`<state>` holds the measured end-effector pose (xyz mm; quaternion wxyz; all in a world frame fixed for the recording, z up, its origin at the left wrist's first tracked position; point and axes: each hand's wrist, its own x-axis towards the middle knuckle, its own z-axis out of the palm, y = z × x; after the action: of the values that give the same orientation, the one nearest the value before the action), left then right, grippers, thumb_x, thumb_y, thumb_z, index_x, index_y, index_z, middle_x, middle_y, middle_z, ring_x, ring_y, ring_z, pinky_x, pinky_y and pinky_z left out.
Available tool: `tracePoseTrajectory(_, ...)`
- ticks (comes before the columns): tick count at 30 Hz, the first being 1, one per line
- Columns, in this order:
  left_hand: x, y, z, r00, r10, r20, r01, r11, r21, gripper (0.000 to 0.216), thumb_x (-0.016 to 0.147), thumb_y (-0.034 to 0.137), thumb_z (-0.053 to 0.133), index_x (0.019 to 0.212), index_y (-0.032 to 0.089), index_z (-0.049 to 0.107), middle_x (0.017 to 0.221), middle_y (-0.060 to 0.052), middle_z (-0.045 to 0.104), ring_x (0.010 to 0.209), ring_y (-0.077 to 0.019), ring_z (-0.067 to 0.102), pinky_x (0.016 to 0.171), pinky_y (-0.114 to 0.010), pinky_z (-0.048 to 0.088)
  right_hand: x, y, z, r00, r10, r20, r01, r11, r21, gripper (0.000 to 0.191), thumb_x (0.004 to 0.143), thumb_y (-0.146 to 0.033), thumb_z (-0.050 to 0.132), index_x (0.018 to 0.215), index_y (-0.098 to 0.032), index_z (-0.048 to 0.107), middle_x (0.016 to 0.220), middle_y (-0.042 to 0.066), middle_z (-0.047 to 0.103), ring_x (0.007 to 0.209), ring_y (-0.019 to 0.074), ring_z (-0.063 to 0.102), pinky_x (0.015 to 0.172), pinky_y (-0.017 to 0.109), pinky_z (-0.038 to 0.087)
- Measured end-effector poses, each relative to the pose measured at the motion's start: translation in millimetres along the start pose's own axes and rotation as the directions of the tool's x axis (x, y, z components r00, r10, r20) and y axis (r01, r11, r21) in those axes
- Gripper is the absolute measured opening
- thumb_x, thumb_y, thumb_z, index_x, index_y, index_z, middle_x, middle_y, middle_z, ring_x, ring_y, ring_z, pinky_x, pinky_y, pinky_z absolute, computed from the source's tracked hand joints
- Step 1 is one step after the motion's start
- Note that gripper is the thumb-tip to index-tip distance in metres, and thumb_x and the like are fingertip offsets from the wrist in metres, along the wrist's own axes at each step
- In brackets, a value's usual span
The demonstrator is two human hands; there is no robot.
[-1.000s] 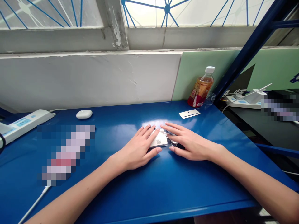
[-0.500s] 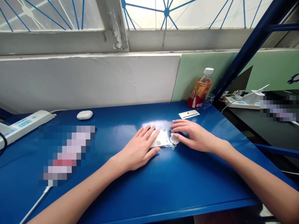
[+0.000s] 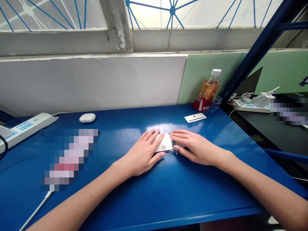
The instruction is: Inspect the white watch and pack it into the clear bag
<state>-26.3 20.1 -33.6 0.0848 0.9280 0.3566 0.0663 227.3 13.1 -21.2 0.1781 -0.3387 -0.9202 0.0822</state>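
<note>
Under the fingers of the left hand [image 3: 143, 154], laid flat with the thumb spread apart, sits one end of a white packet [image 3: 165, 142] in clear film on the blue desk [image 3: 154, 195]. At the packet's other end, the right hand [image 3: 197, 146] curves its fingers over the film, though whether they pinch it I cannot tell; beyond that hand are a white card [image 3: 198, 117] and a bottle [image 3: 207, 93].

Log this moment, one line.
left hand: over QR-coded packet | right hand: at packet's right end | beyond: white card, drink bottle
</note>
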Motion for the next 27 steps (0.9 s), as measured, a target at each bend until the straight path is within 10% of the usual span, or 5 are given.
tracePoseTrajectory(27, 1, 5, -4, 0.998, -0.031, 0.055, 0.030, 0.999, 0.013, 0.069, 0.101, 0.051, 0.040, 0.156, 0.012, 0.024, 0.161, -0.016, 0.027, 0.150, -0.0357, 0.020, 0.119, -0.054, 0.021, -10, -19, 2, 0.959, 0.103, 0.265, -0.109, 0.994, 0.005, 0.094, 0.093, -0.065, 0.045, 0.156, 0.000, 0.019, 0.161, 0.024, 0.019, 0.150, 0.0369, 0.018, 0.117, 0.053, 0.032)
